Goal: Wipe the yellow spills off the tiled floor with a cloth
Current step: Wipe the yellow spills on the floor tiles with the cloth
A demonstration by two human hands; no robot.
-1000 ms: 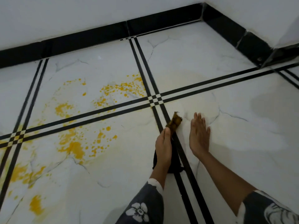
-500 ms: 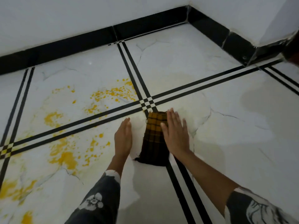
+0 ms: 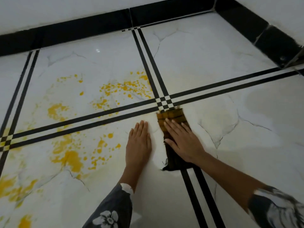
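Yellow spills spatter the white marble-look tiled floor (image 3: 205,55): a big blotch (image 3: 70,157) left of my hands, a scatter of drops (image 3: 125,88) beyond the black tile lines, and more smears (image 3: 13,190) at the left edge. A dark checked cloth (image 3: 171,115), stained yellow at its far end, lies flat over the tile line junction. My right hand (image 3: 182,140) presses flat on top of the cloth. My left hand (image 3: 139,142) rests flat on bare tile just left of the cloth, not touching it.
A black skirting (image 3: 82,32) runs along the white wall at the back and turns a corner at the far right (image 3: 278,41). Double black lines (image 3: 230,86) cross the floor. The tile to the right carries a faint damp patch (image 3: 271,102).
My left hand has let go of the bunched cloth and moved left onto the tile. The cloth now lies spread out, and my right hand has moved onto it.
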